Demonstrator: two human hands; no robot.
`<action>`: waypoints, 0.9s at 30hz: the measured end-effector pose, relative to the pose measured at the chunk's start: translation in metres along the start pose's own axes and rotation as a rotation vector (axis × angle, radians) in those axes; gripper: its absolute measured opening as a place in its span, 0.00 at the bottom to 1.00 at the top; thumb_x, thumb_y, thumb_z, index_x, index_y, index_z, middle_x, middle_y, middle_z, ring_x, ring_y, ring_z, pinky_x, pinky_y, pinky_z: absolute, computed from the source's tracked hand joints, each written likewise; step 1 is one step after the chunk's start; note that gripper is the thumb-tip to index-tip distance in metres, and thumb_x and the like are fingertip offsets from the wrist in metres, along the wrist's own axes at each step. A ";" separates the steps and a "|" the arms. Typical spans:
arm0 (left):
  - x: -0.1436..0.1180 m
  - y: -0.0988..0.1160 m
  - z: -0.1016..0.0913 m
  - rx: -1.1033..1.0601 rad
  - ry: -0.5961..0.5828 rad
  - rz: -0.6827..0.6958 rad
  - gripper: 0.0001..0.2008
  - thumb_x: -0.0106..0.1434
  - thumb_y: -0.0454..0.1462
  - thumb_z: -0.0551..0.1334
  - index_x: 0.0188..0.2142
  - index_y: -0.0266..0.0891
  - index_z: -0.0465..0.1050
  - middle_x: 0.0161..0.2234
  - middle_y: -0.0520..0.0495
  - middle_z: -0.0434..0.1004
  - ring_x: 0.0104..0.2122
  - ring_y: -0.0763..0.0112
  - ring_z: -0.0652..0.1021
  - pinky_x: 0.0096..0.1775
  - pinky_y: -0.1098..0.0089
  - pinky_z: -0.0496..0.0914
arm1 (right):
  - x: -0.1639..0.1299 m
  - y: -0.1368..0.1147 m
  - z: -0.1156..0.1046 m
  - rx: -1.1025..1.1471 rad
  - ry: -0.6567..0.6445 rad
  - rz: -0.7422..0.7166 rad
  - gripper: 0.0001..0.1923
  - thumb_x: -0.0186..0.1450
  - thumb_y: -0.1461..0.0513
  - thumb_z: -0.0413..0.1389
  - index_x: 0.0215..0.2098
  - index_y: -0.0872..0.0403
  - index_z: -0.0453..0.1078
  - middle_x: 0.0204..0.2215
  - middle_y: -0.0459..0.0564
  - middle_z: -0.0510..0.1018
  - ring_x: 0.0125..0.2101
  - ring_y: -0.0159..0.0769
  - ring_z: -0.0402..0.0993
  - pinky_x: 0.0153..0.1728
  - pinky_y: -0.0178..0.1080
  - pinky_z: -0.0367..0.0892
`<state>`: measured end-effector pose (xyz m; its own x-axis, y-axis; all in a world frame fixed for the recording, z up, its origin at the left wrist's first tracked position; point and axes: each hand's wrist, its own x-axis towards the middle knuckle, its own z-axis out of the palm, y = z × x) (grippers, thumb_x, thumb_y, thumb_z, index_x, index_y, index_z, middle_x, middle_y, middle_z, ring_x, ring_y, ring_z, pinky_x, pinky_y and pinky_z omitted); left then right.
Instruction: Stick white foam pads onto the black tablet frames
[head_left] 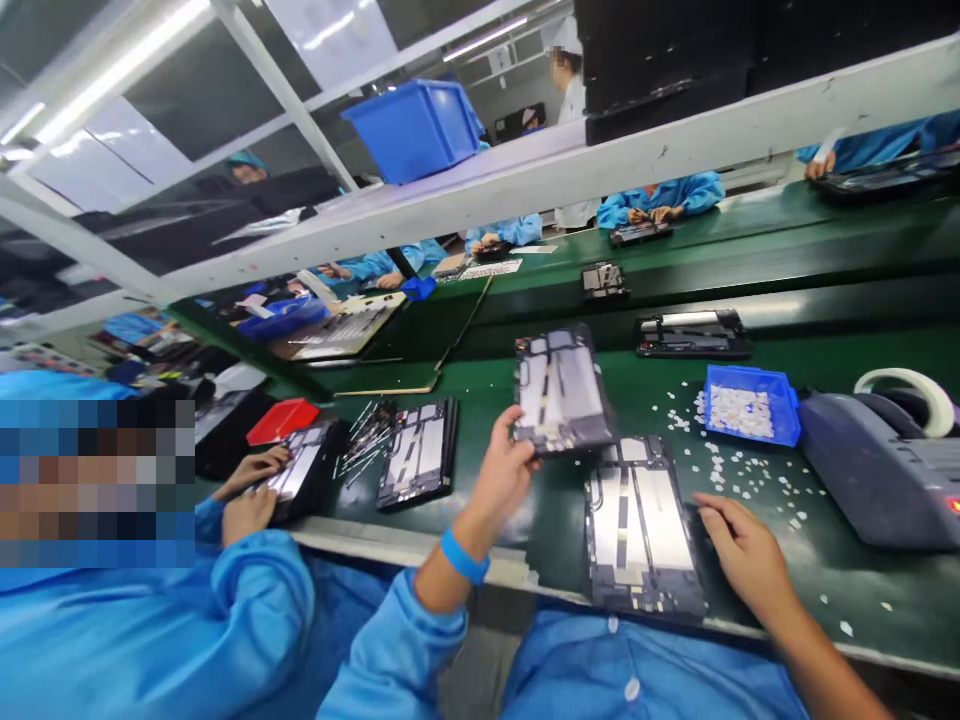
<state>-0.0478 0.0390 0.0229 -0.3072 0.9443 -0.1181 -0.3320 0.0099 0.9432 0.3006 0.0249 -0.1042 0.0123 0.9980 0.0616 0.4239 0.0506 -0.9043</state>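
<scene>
My left hand [504,468], with a blue band at the wrist, grips the lower left corner of an opened tablet [562,385]. This tablet is raised and tilted above the bench, its inner parts and silver battery panels facing up. Below and to the right lies another opened tablet [637,530] at the bench's front edge, its top edge partly overlapped by the raised one. My right hand [742,550] is just right of the lying tablet, fingers loosely bent and thumb apart, with nothing visible in it.
Small white pieces [739,480] lie scattered around a blue tray [787,405]. A grey tape dispenser [877,470] stands at right. Leftward are a stack of tablets [416,450], thin sticks [367,440] and a co-worker's hands [251,500]. A shelf carries a blue bin [416,130].
</scene>
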 end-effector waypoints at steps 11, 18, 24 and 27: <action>-0.129 -0.071 -0.003 0.427 -0.500 -0.079 0.51 0.66 0.43 0.67 0.78 0.42 0.37 0.74 0.37 0.54 0.72 0.50 0.60 0.71 0.55 0.54 | -0.014 -0.018 0.008 0.088 -0.107 0.108 0.32 0.65 0.44 0.56 0.61 0.52 0.76 0.62 0.58 0.77 0.59 0.51 0.75 0.60 0.51 0.70; -0.112 -0.064 -0.011 0.906 -0.444 0.030 0.40 0.65 0.42 0.67 0.74 0.43 0.57 0.62 0.35 0.68 0.64 0.48 0.69 0.66 0.50 0.64 | -0.020 -0.024 0.007 0.067 -0.169 0.096 0.36 0.66 0.45 0.56 0.67 0.53 0.70 0.64 0.59 0.75 0.61 0.51 0.74 0.64 0.53 0.65; -0.083 -0.100 0.021 0.643 -0.390 0.114 0.35 0.65 0.33 0.59 0.72 0.42 0.59 0.68 0.39 0.67 0.67 0.53 0.68 0.69 0.52 0.62 | -0.034 -0.026 0.011 0.070 -0.181 0.102 0.40 0.67 0.46 0.57 0.73 0.52 0.62 0.67 0.59 0.71 0.65 0.50 0.69 0.66 0.54 0.63; -0.086 -0.099 0.023 0.705 -0.433 0.179 0.36 0.64 0.31 0.59 0.72 0.43 0.60 0.66 0.39 0.70 0.64 0.54 0.71 0.67 0.54 0.64 | -0.044 -0.016 0.006 0.047 -0.150 0.115 0.43 0.66 0.43 0.58 0.74 0.53 0.61 0.69 0.61 0.67 0.68 0.53 0.65 0.67 0.56 0.60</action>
<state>0.0325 -0.0353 -0.0535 0.1147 0.9924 0.0456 0.3670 -0.0850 0.9263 0.2881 -0.0201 -0.0947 -0.0782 0.9915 -0.1036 0.3845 -0.0659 -0.9208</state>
